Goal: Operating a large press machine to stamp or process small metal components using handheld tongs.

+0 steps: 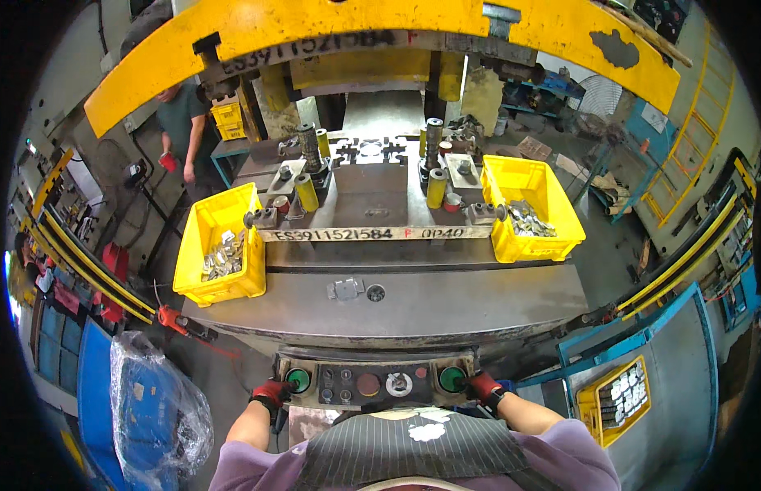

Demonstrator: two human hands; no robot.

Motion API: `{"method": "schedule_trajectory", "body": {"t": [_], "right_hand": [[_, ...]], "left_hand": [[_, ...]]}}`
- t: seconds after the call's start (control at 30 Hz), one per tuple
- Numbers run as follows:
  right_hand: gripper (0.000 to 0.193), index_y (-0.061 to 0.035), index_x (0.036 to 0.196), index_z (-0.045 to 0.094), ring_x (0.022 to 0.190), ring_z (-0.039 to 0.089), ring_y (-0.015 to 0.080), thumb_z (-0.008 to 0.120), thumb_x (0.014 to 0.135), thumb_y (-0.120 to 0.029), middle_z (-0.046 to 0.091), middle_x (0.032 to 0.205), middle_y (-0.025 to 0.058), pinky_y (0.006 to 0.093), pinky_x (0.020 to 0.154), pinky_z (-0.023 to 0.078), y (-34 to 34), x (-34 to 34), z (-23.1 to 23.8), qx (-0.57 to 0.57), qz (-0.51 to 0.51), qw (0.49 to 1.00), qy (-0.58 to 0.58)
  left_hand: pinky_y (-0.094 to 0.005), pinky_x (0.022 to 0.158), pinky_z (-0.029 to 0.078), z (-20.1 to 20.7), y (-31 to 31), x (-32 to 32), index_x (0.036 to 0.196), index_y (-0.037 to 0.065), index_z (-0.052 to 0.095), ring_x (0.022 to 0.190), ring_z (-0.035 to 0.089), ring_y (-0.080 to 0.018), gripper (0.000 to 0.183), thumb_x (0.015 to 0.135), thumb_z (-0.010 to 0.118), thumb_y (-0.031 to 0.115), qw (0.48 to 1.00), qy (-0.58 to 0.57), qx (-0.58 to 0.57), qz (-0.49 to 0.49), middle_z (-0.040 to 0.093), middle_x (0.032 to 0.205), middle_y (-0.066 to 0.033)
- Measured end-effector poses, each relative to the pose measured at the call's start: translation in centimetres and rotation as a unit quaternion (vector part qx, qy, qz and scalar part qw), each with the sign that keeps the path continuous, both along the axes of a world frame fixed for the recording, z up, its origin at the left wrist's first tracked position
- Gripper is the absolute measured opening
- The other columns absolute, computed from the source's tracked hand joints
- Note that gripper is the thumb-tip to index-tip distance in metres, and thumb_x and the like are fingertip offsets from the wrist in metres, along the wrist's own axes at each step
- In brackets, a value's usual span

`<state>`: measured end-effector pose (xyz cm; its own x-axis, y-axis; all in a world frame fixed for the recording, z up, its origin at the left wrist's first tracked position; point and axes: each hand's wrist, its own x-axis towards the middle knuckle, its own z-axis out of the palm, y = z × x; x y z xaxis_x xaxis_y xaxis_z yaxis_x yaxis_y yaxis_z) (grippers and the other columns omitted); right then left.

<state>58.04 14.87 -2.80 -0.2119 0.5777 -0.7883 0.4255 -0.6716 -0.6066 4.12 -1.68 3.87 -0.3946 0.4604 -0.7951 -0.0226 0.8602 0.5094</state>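
My left hand (pixel 273 393), in a red and black glove, is at the left end of a control panel (pixel 357 398). Its fingers reach to the rim of a round green button (pixel 298 380). At the panel's other end my right hand (pixel 483 388), gloved alike, touches the edge of a second green button (pixel 452 379). Both hands look open and hold nothing, though their far fingers are partly hidden. Between the buttons sit a large red button (pixel 368 385) and several small knobs. Beyond the panel, a flat metal part (pixel 345 289) lies on the press table (pixel 446 299).
A die (pixel 370 192) with upright posts stands under a yellow press ram (pixel 356 20). Yellow bins of metal parts flank it, left (pixel 221 282) and right (pixel 540 245). Another parts bin (pixel 590 405) is at lower right. A person (pixel 184 131) stands at far left.
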Motion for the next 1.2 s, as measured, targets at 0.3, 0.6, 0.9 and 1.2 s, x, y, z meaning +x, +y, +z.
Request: {"method": "schedule_trajectory", "body": {"t": [0.3,0.6,0.9,1.2], "right_hand": [[0.026,-0.0064,0.080,0.059,0.046,0.051,0.0159,0.072,0.065,-0.022,0.057,0.063,0.0059,0.0306,0.040,0.038,-0.8,-1.6,4.4,0.033,-0.086,0.993,0.073],[0.022,-0.0097,0.088,0.060,0.043,0.044,0.0107,0.064,0.072,-0.024,0.053,0.058,0.0012,0.0258,0.039,0.035,-1.5,-1.4,7.1,0.039,-0.011,0.999,0.009],[0.034,-0.0053,0.113,0.047,0.077,0.055,0.0213,0.050,0.082,-0.019,0.053,0.100,0.0093,0.0328,0.070,0.046,-5.8,3.4,11.2,0.185,-0.508,0.839,0.054],[0.052,-0.0064,0.120,0.032,0.070,0.049,0.0092,0.060,0.076,-0.008,0.051,0.085,0.0035,0.0232,0.059,0.044,8.0,-7.9,24.8,0.447,-0.090,0.888,0.058]], "left_hand": [[-0.0332,0.062,0.041,-1.5,-1.3,-1.3,0.091,0.008,0.059,0.071,0.052,-0.0198,0.030,0.075,0.060,0.033,0.960,0.108,0.042,-0.256,0.058,0.079,-0.0092],[-0.0336,0.063,0.042,1.1,-2.3,0.3,0.099,0.009,0.061,0.073,0.053,-0.0185,0.041,0.075,0.059,0.042,0.972,0.109,0.064,-0.199,0.060,0.082,-0.0076],[-0.0271,0.062,0.044,-1.3,-8.0,3.9,0.105,0.002,0.047,0.070,0.053,-0.0142,0.033,0.076,0.060,0.013,0.864,0.139,0.290,0.386,0.054,0.088,-0.0058],[-0.0229,0.060,0.041,8.3,3.5,4.3,0.094,0.001,0.050,0.065,0.047,-0.0076,0.029,0.072,0.067,0.009,0.901,0.159,0.395,0.089,0.052,0.074,0.0003]]}}
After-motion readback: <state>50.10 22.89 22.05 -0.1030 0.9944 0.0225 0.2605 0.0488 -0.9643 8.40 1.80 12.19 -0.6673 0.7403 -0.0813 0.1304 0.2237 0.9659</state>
